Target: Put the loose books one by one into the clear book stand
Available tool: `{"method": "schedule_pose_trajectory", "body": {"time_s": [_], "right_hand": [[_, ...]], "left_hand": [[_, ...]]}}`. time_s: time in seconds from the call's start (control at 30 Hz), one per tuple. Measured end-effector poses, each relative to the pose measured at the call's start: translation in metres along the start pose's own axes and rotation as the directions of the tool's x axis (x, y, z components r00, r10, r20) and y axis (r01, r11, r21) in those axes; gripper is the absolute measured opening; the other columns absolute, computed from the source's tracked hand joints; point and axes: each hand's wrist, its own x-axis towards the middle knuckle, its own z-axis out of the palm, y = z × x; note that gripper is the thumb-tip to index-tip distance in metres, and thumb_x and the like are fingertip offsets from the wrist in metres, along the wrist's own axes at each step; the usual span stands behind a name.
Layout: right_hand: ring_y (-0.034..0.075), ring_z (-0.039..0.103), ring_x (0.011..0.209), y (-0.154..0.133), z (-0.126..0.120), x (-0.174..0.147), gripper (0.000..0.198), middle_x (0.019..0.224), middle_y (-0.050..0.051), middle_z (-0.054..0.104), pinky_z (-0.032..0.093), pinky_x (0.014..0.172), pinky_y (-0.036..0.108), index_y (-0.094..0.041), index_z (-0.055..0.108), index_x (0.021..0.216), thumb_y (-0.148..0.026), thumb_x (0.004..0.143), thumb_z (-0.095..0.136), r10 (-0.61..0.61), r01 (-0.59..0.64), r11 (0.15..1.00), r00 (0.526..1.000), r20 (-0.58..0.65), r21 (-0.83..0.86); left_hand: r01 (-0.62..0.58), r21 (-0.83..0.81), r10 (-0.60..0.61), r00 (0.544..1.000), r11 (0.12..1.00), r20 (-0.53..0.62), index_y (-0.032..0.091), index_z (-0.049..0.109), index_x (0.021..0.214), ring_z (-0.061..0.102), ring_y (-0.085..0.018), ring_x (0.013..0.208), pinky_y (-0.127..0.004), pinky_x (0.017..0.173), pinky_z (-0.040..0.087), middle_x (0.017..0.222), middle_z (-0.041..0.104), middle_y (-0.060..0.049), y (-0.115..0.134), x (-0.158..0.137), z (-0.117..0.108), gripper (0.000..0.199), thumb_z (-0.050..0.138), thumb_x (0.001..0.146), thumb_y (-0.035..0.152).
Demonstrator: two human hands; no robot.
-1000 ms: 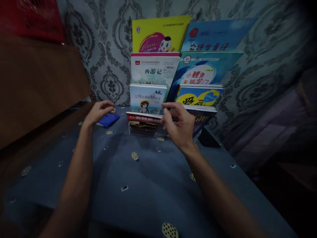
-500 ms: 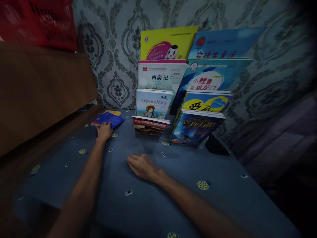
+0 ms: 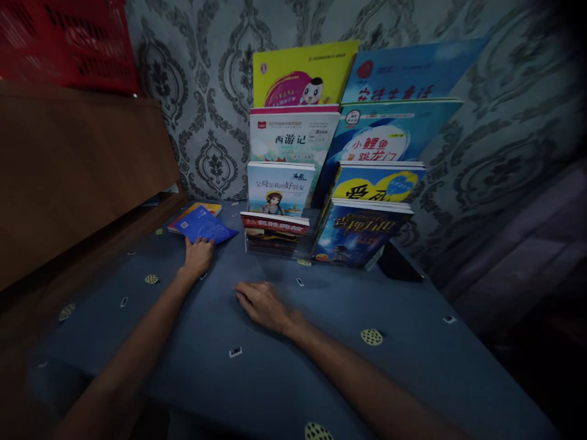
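At far left a red basket [image 3: 92, 43], cut off by the frame, sits above a brown wooden panel [image 3: 82, 183]. Next, on the patterned tablecloth [image 3: 197, 373], the blue book [image 3: 202, 225] lies askew over a yellow-orange book [image 3: 211, 208] — how many lie beneath it cannot be counted — and none of this pile is in the rack, so that part looks unfinished. The person's left hand [image 3: 199, 256] has its fingers on the blue book's near edge; the thumb is hidden, so whether it grips or merely rests there cannot be told. The right hand [image 3: 265, 305] lies on the cloth with fingers curled and nothing visible in it, though its palm is out of sight. Beyond it stands the clear rack [image 3: 270, 248], where the arranging appears well advanced: a left column [image 3: 279, 183] and a right column [image 3: 358, 235] each show four covers, stepped front to back. The books behind overlap, their lower parts hidden, and some small print is unreadable. At right, a black object [image 3: 403, 266] is partly masked by the rack, and a purplish cloth [image 3: 518, 238] blurs into darkness.
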Motion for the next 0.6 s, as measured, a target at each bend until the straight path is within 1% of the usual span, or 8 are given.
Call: {"method": "schedule_pose_trajectory", "body": {"time_s": [0.13, 0.23, 0.3, 0.4, 0.5, 0.57, 0.6], "right_hand": [[0.017, 0.073, 0.075, 0.002, 0.002, -0.002, 0.015, 0.086, 0.005, 0.077, 0.048, 0.069, 0.024, -0.018, 0.067, 0.104, -0.017, 0.099, 0.053, -0.003, 0.003, 1.000, 0.998, -0.067, 0.001], [0.017, 0.073, 0.077, 0.001, 0.001, -0.003, 0.020, 0.088, 0.005, 0.078, 0.052, 0.074, 0.025, -0.019, 0.068, 0.110, -0.018, 0.100, 0.050, 0.038, -0.030, 0.999, 0.984, -0.173, 0.045], [0.018, 0.074, 0.082, -0.001, -0.003, -0.003, 0.024, 0.094, 0.007, 0.078, 0.054, 0.079, 0.028, -0.019, 0.067, 0.113, -0.019, 0.101, 0.046, 0.083, -0.058, 0.993, 0.962, -0.261, 0.101], [0.019, 0.073, 0.089, -0.005, -0.009, -0.002, 0.027, 0.099, 0.008, 0.077, 0.056, 0.085, 0.031, -0.020, 0.068, 0.113, -0.021, 0.101, 0.044, 0.133, -0.063, 0.979, 0.921, -0.367, 0.194], [0.020, 0.072, 0.092, -0.008, -0.015, -0.005, 0.025, 0.099, 0.008, 0.076, 0.056, 0.087, 0.034, -0.020, 0.069, 0.109, -0.022, 0.101, 0.046, 0.139, -0.036, 0.968, 0.900, -0.414, 0.248], [0.021, 0.071, 0.093, -0.008, -0.020, -0.012, 0.022, 0.098, 0.008, 0.076, 0.056, 0.087, 0.035, -0.020, 0.069, 0.107, -0.021, 0.100, 0.047, 0.150, -0.042, 0.964, 0.900, -0.410, 0.261], [0.021, 0.071, 0.093, -0.007, -0.022, -0.017, 0.022, 0.098, 0.008, 0.076, 0.056, 0.087, 0.036, -0.020, 0.069, 0.107, -0.021, 0.100, 0.048, 0.164, -0.058, 0.962, 0.904, -0.395, 0.265]], "left_hand": [[-0.044, 0.041, 0.041, 0.997, 0.998, 0.059, 0.012, 0.072, 0.114, 0.067, -0.032, 0.114, -0.054, 0.106, 0.042, 0.117, 0.072, -0.021, 0.006, -0.020, -0.014, 0.042, 0.035, 0.094, 0.010], [-0.066, 0.075, 0.057, 0.992, 0.995, 0.115, 0.011, 0.074, 0.106, 0.073, -0.031, 0.101, -0.048, 0.097, 0.049, 0.105, 0.075, -0.021, 0.013, -0.044, -0.028, 0.040, 0.037, 0.091, 0.006], [-0.100, 0.089, 0.086, 0.985, 0.991, 0.148, 0.012, 0.074, 0.103, 0.074, -0.030, 0.098, -0.044, 0.092, 0.052, 0.101, 0.076, -0.020, 0.023, -0.062, -0.039, 0.039, 0.038, 0.092, 0.006], [-0.196, 0.101, 0.170, 0.961, 0.975, 0.219, 0.011, 0.074, 0.102, 0.075, -0.029, 0.093, -0.040, 0.084, 0.055, 0.099, 0.076, -0.020, 0.049, -0.091, -0.055, 0.037, 0.040, 0.091, 0.004], [-0.294, 0.064, 0.270, 0.930, 0.954, 0.251, 0.006, 0.073, 0.106, 0.075, -0.030, 0.088, -0.040, 0.079, 0.056, 0.098, 0.075, -0.021, 0.082, -0.120, -0.067, 0.034, 0.044, 0.090, 0.003], [-0.396, 0.005, 0.384, 0.893, 0.918, 0.234, 0.008, 0.073, 0.106, 0.074, -0.028, 0.087, -0.040, 0.079, 0.057, 0.097, 0.075, -0.020, 0.102, -0.138, -0.072, 0.029, 0.049, 0.091, 0.006], [-0.452, -0.032, 0.448, 0.870, 0.891, 0.206, 0.010, 0.073, 0.104, 0.074, -0.028, 0.089, -0.041, 0.080, 0.057, 0.097, 0.074, -0.018, 0.110, -0.146, -0.074, 0.024, 0.052, 0.094, 0.012]]}}
